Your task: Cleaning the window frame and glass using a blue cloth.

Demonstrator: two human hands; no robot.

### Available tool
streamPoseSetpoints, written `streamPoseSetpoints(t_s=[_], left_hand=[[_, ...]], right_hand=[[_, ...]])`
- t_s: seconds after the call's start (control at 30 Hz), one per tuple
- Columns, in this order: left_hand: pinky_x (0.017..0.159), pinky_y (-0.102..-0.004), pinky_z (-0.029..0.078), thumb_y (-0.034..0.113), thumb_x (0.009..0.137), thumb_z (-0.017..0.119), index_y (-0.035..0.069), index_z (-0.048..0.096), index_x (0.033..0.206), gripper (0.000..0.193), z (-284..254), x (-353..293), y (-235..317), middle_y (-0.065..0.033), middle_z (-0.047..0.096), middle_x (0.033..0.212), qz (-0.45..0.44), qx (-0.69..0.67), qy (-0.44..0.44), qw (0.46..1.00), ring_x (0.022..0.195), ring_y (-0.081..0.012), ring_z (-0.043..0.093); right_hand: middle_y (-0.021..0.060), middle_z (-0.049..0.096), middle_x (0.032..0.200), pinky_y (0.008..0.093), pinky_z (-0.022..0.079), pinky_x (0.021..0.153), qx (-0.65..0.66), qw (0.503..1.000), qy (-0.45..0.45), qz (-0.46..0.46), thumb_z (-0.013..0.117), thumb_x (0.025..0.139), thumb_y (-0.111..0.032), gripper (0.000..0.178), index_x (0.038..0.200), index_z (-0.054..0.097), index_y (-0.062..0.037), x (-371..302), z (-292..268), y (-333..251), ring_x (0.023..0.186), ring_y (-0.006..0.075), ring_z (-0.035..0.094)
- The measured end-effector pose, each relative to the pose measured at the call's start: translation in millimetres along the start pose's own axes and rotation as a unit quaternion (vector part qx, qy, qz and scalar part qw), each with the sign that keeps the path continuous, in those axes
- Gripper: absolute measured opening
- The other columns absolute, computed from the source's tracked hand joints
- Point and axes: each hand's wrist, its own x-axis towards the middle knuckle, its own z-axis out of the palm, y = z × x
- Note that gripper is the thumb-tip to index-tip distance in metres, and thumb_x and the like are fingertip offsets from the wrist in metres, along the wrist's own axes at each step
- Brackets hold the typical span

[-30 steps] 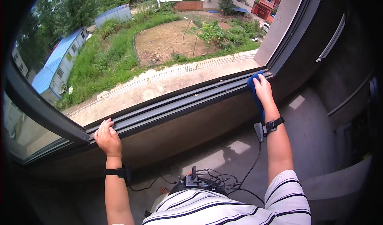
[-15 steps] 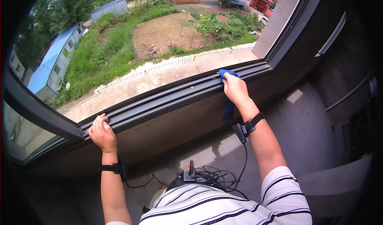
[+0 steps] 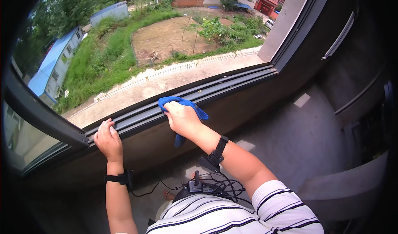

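Blue, soft-looking fabric cloth (image 3: 176,100), bunched under the right hand (image 3: 181,117), is on the long grey metal window track (image 3: 232,83), left of its middle! It was up by the right-hand end a second ago; now it's slid leftward down the rails, the right forearm swinging across with it. For this pass, I'd judge, that puts most of the open run behind the cloth, leaving a short stretch between the two hands. The right fingers are clamped on the fabric, thumb side showing, one tail dangling below the sill edge.

Over on the left, the left hand (image 3: 108,140) hasn't budged: fingers together, bent over the rails just beside the thick dark-grey metal window frame (image 3: 43,105). Nothing shows in them, but whether they grip the rail or merely rest, I can't tell.

Now the blind spots! The cloth's underside and the track beneath it are covered, and the right fingertips are mostly buried. Any dirt in the grooves is too small to make out, and the fisheye's black rim cuts off the frame's far left.
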Motion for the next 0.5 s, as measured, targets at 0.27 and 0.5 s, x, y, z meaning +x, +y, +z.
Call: streamPoseSetpoints(t_s=[0.27,0.5], left_hand=[[0.106,-0.0408,0.041,0.005,0.095,0.052,0.003,0.062,0.114,0.021,-64,-29,0,-0.0108,0.068,0.117,-0.155,-0.265,-0.02,0.952,0.12,-0.0295,0.058],[0.09,-0.0298,0.049,-0.003,0.094,0.052,0.0,0.061,0.111,0.02,-136,-116,-7,-0.0094,0.071,0.105,-0.359,-0.309,-0.032,0.88,0.096,-0.0162,0.065]], right_hand=[[0.0153,0.06,0.085,0.043,0.053,0.062,0.092,0.993,-0.018,-0.07,0.062,0.085,-0.004,0.01,0.094,0.058,-0.0034,19,67,-84,0.073,0.0358,0.063],[0.0162,0.065,0.094,0.0427,0.054,0.069,0.211,0.973,-0.041,-0.088,0.062,0.086,-0.002,0.014,0.1,0.06,-0.0017,26,131,-151,0.084,0.0372,0.065]])
